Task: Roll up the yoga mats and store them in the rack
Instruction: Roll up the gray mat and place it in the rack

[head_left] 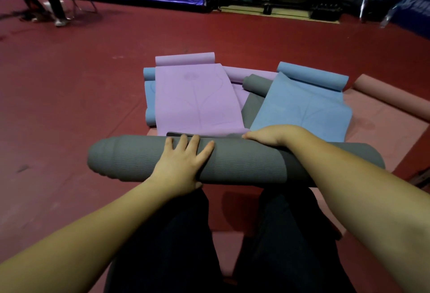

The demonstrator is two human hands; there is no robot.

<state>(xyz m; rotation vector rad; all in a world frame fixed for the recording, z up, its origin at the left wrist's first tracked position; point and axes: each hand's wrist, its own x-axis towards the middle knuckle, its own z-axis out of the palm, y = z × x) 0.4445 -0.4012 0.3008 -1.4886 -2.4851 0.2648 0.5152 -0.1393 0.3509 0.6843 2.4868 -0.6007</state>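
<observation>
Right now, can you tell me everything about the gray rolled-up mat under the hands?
The gray mat is rolled into a thick tube lying sideways across the person's lap. It looks like soft foam with a wavy ribbed surface. Its left end shows uneven stepped layers. The left hand presses flat on top; the right hand curls over its far edge.

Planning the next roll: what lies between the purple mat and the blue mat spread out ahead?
In the head view, a partly unrolled grey mat lies between the purple mat and the blue mat, its rolled end at the far side, with both neighbours overlapping its edges.
</observation>
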